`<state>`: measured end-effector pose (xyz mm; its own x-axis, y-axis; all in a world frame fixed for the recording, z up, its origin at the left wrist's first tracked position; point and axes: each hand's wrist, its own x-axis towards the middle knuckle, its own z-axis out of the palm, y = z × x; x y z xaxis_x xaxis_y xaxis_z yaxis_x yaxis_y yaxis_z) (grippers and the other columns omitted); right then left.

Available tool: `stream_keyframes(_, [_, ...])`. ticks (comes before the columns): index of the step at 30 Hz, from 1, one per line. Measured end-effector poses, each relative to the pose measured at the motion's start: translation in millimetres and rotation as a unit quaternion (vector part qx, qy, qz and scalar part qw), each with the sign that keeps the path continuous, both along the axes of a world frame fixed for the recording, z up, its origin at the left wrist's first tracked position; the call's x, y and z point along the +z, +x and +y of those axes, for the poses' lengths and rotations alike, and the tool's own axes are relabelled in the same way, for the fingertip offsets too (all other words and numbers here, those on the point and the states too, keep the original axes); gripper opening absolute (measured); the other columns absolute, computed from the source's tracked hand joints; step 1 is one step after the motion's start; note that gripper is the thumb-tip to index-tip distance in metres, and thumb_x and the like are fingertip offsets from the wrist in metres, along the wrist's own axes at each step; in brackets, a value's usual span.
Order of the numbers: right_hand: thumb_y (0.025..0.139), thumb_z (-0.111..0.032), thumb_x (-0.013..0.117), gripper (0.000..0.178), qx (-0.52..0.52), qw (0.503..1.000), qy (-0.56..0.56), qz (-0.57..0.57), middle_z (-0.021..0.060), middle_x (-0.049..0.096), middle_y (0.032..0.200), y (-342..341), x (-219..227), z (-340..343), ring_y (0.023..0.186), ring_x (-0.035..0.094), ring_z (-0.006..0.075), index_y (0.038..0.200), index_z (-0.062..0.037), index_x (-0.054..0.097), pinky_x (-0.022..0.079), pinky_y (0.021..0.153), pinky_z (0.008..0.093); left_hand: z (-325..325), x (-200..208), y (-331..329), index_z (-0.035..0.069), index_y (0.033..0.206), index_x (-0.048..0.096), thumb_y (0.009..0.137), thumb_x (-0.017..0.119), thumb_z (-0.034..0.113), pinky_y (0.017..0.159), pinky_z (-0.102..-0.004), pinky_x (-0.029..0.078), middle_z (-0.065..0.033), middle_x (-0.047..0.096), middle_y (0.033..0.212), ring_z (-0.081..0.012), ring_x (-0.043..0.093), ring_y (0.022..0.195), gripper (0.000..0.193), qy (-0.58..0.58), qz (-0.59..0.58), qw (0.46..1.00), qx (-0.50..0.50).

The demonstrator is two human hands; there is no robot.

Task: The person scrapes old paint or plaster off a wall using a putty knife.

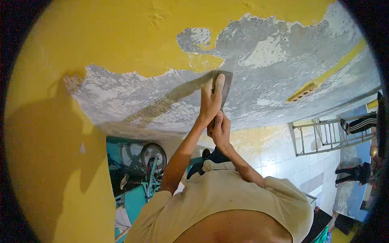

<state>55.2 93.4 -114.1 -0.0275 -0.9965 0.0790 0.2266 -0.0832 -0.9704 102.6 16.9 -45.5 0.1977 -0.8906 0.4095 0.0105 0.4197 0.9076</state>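
In front of me is a wall with yellow paint (117, 36) over its upper part and a bare, patchy grey-white area (259, 85) below a ragged paint edge. Both my hands hold a wide-bladed scraper (228, 86) against the bare area, just under that edge. My left hand (210, 99) is closed on the blade, its thumb stretched along the face; its other fingers are mostly hidden. Below it, my right hand (221, 128) wraps the lower end, covering the handle. A yellow strip of paint (324, 79) crosses the bare surface to the right.
A metal ladder (334, 135) stands at the right, with a striped dark garment (360, 124) by it. Farther back at the right is a dark-clothed figure (353, 174). A bicycle (154, 162) stands at lower left. Yellowish debris (253, 137) lies on the tiled floor (279, 156).
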Motion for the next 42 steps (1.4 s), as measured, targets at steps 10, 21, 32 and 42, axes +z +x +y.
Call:
stream_keyframes(10, [0.098, -0.038, 0.031, 0.041, -0.012, 0.999, -0.030, -0.024, -0.0027, 0.039, 0.051, -3, -9, -11, 0.038, 0.031, 0.0042, 0.081, -0.0035, 0.046, 0.024, 0.034, 0.0219, -6, -11, 0, 0.001, 0.074, 0.059, 0.094, 0.044, 0.036, 0.055, -0.0259, 0.038, -0.0023, 0.056, 0.065, -0.0092, 0.047, 0.059, 0.043, 0.064, -0.017, 0.997, -0.047])
stream_keyframes(21, [0.099, -0.035, 0.030, 0.040, -0.034, 0.998, -0.032, 0.035, -0.0031, 0.037, 0.049, -13, -3, -9, 0.037, 0.034, 0.0048, 0.076, -0.0044, 0.044, 0.027, 0.033, 0.0221, -10, -4, -8, 0.000, 0.070, 0.058, 0.095, 0.042, 0.036, 0.051, -0.0268, 0.036, -0.0023, 0.055, 0.061, -0.0085, 0.044, 0.055, 0.047, 0.091, 0.032, 0.995, -0.038])
stream_keyframes(32, [0.098, -0.034, 0.032, 0.042, -0.008, 1.000, 0.009, 0.016, 0.0002, 0.045, 0.051, -13, 9, -6, 0.042, 0.041, 0.0072, 0.078, -0.0019, 0.049, 0.033, 0.038, 0.0247, -16, -7, -9, 0.000, 0.067, 0.055, 0.095, 0.045, 0.035, 0.050, -0.0280, 0.036, -0.0012, 0.051, 0.058, -0.0081, 0.044, 0.055, 0.046, 0.010, 0.048, 0.999, 0.014])
stream_keyframes(42, [0.097, -0.032, 0.034, 0.040, -0.041, 0.992, -0.057, 0.105, 0.0015, 0.048, 0.052, -20, 40, -24, 0.045, 0.045, 0.0085, 0.081, 0.0001, 0.051, 0.036, 0.041, 0.0261, -15, 46, -12, 0.000, 0.080, 0.058, 0.092, 0.047, 0.039, 0.063, -0.0294, 0.042, -0.0050, 0.056, 0.071, -0.0128, 0.051, 0.067, 0.042, 0.017, 0.031, 0.999, 0.038])
